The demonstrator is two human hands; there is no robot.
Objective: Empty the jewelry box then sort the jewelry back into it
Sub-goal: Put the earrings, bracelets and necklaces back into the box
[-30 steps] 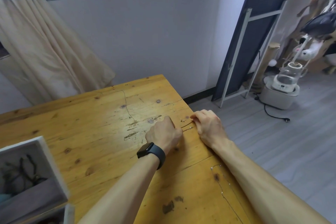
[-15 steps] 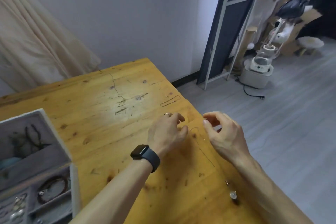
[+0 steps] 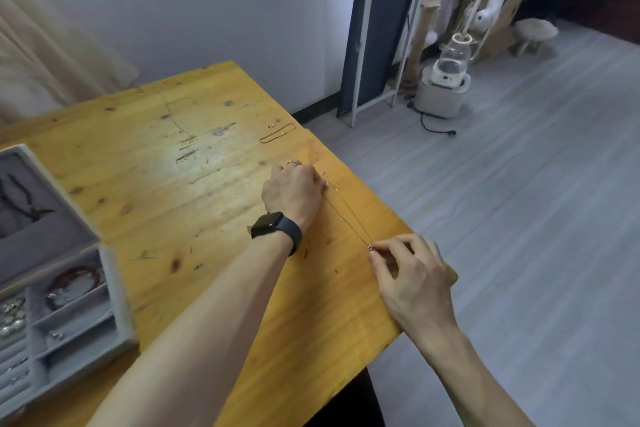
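**Necklace drawn straight; box not yet emptied**

The jewelry box (image 3: pixel 114 291) stands open at the table's (image 3: pixel 207 288) left edge, with a red bracelet (image 3: pixel 78 279) and small pieces still in its compartments. The left hand (image 3: pixel 294 191) lies knuckles-up, fingers curled at the necklace's (image 3: pixel 346 211) far end; whether it pinches or merely pins the chain cannot be told. Half a second ago the right hand (image 3: pixel 412 270) hovered close beside the left. It has now drawn back to the near edge, pinching the pendant end. The chain runs taut between the hands. Judgement: this piece is being laid out flat, and emptying remains unfinished.
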